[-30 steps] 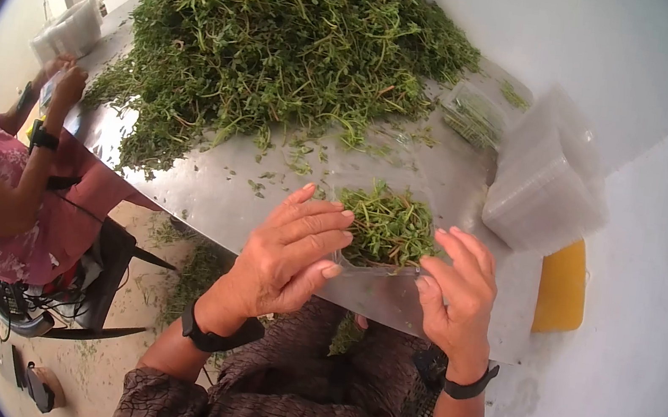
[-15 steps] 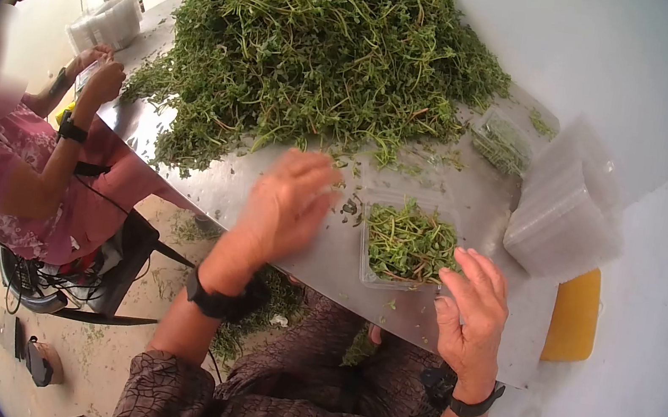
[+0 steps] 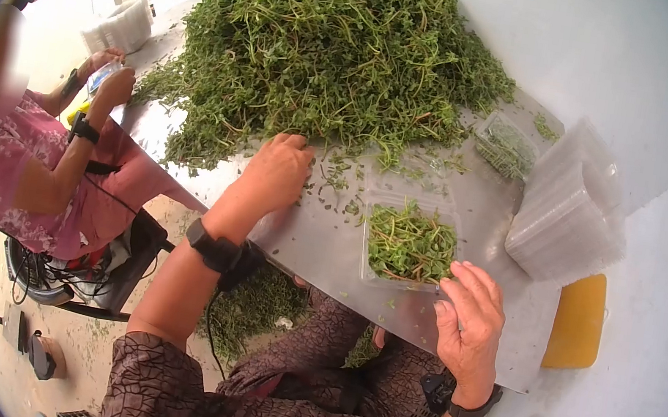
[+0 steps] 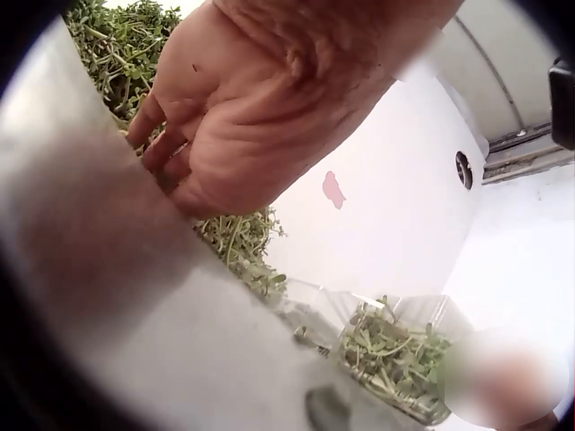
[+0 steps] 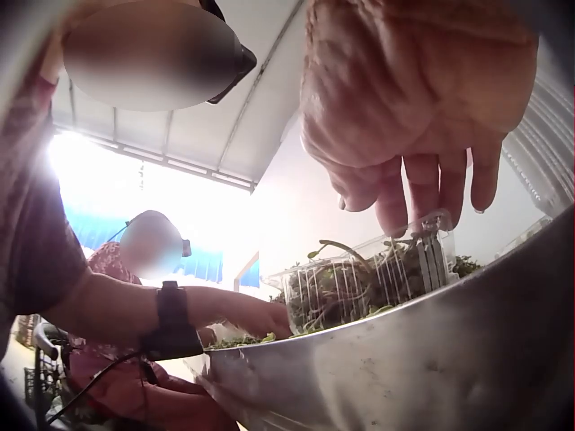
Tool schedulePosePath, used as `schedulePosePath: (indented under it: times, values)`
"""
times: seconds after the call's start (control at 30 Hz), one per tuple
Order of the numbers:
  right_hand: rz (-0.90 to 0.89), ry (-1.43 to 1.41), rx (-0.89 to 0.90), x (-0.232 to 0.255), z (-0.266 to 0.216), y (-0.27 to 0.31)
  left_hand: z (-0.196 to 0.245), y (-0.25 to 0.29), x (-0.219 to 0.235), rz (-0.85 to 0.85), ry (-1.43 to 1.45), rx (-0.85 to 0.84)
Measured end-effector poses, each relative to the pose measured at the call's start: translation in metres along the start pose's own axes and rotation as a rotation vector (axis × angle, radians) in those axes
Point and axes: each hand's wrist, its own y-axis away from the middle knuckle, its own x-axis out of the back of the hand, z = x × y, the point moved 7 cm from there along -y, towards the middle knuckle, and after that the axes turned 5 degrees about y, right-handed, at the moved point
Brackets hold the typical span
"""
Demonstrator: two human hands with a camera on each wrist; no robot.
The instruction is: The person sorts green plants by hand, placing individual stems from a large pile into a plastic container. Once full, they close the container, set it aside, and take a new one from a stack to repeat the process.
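Observation:
My left hand (image 3: 278, 170) reaches down at the front edge of a big heap of leafy green stems (image 3: 330, 54). In the left wrist view its fingers (image 4: 162, 148) point down at the metal tabletop beside the greens, slightly bent and apart, with their tips partly hidden. Over on the right, a clear plastic box (image 3: 366, 247) filled with the same greens (image 3: 413, 243) stands on the table, its lid folded back. My right hand (image 3: 472, 318) is at this box's near right corner, fingers loosely extended, fingertips right at the rim in the right wrist view.
A tall stack of clear boxes (image 3: 566, 211) stands at the right, with another filled box (image 3: 507, 146) behind. Loose leaves lie on the metal table (image 3: 321, 241). A yellow board (image 3: 577, 321) is beyond its right edge. Another person (image 3: 34, 158) sits at the left, near more stacked boxes (image 3: 121, 25).
My left hand has left the filled box and moved left to the heap's front edge. The box's lid, held near the front before, now lies back. My right hand stays by the box.

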Motion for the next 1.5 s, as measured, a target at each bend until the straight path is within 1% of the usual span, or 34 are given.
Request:
schedulePosePath:
  times: [0.07, 0.1, 0.17, 0.2, 0.27, 0.3, 0.33, 0.4, 0.43, 0.53, 0.57, 0.6, 0.67, 0.77, 0.8, 0.83, 0.87, 0.93, 0.97, 1.03, 1.07, 1.13, 1.17, 1.2, 1.27, 1.33, 1.37, 1.43, 1.47, 1.5]
  values:
    - [0.009, -0.004, -0.007, 0.001, 0.000, 0.002, -0.005, -0.001, -0.003, -0.126, -0.005, 0.024]
    - [0.012, -0.006, -0.013, 0.002, -0.001, 0.002, -0.004, 0.001, -0.002, -0.132, -0.002, 0.017]
    - [0.014, -0.008, -0.026, 0.003, 0.000, 0.004, 0.000, 0.005, 0.013, -0.025, 0.227, 0.031]
    - [0.018, -0.008, -0.020, 0.003, 0.001, 0.005, 0.003, 0.008, 0.016, -0.027, 0.226, 0.030]
    - [0.023, -0.011, -0.013, 0.004, 0.002, 0.006, 0.000, 0.013, 0.029, 0.042, 0.513, 0.149]
    - [0.030, -0.024, -0.022, 0.004, 0.003, 0.007, -0.001, 0.014, 0.031, 0.009, 0.597, 0.228]
    - [0.038, -0.036, -0.030, 0.005, 0.004, 0.008, -0.003, 0.015, 0.032, 0.011, 0.596, 0.229]
    - [0.038, -0.025, -0.025, 0.007, 0.003, 0.008, -0.012, 0.020, 0.026, -0.013, 0.958, 0.352]
    - [0.038, -0.013, -0.023, 0.008, 0.002, 0.008, -0.010, 0.021, 0.027, -0.012, 0.958, 0.349]
    - [0.080, -0.005, -0.022, 0.010, 0.003, 0.008, 0.001, 0.025, 0.035, 0.124, 1.318, 0.262]
    - [0.082, -0.002, -0.022, 0.011, 0.002, 0.006, 0.002, 0.027, 0.036, 0.084, 1.322, 0.252]
    - [0.112, -0.009, -0.041, 0.014, 0.002, 0.004, 0.005, 0.028, 0.037, 0.083, 1.324, 0.248]
    - [0.144, -0.009, -0.067, 0.017, 0.000, 0.000, 0.020, 0.030, 0.038, 0.053, 1.530, 0.181]
    - [0.189, -0.041, -0.042, 0.019, -0.007, -0.012, 0.042, 0.030, 0.039, 0.067, 1.648, 0.143]
    - [0.195, -0.158, -0.095, 0.016, -0.006, -0.014, 0.046, 0.030, 0.039, 0.067, 1.714, 0.126]
    - [0.201, -0.275, -0.148, 0.013, -0.004, -0.016, 0.053, 0.030, 0.038, 0.015, 1.697, 0.106]
    - [0.201, -0.266, -0.155, 0.011, -0.005, -0.018, 0.057, 0.031, 0.038, 0.006, 1.704, 0.104]
    - [0.240, -0.365, -0.130, 0.009, -0.007, -0.024, 0.069, 0.032, 0.033, -0.062, 1.683, 0.119]
    - [0.239, -0.357, -0.135, 0.009, -0.008, -0.027, 0.075, 0.033, 0.031, -0.074, 1.666, 0.146]
    - [0.138, -0.636, -0.280, -0.002, -0.005, -0.032, 0.091, 0.032, 0.033, -0.099, 1.683, 0.113]
    - [0.140, -0.629, -0.288, -0.006, -0.004, -0.034, 0.098, 0.031, 0.033, -0.114, 1.694, 0.080]
    - [0.171, -0.813, -0.313, -0.015, 0.000, -0.037, 0.105, 0.031, 0.028, -0.145, 1.727, 0.077]
    - [0.171, -0.808, -0.317, -0.016, -0.002, -0.040, 0.110, 0.031, 0.027, -0.164, 1.699, 0.056]
    - [0.173, -0.862, -0.346, -0.016, -0.003, -0.042, 0.114, 0.031, 0.026, -0.181, 1.670, 0.038]
    - [0.175, -0.915, -0.378, -0.015, -0.003, -0.043, 0.120, 0.032, 0.022, -0.219, 1.697, 0.029]
    - [0.059, -1.015, -0.446, -0.022, -0.002, -0.042, 0.125, 0.032, 0.020, -0.254, 1.720, 0.018]
    - [0.059, -1.014, -0.446, -0.022, 0.000, -0.041, 0.125, 0.033, 0.017, -0.260, 1.697, 0.046]
    - [0.000, -0.904, -0.421, -0.024, 0.003, -0.038, 0.126, 0.033, 0.015, -0.263, 1.676, 0.075]
    - [-0.002, -0.903, -0.421, -0.025, 0.002, -0.038, 0.126, 0.033, 0.014, -0.272, 1.666, 0.120]
    - [0.054, -0.901, -0.435, -0.024, 0.003, -0.038, 0.125, 0.033, 0.011, -0.281, 1.656, 0.167]
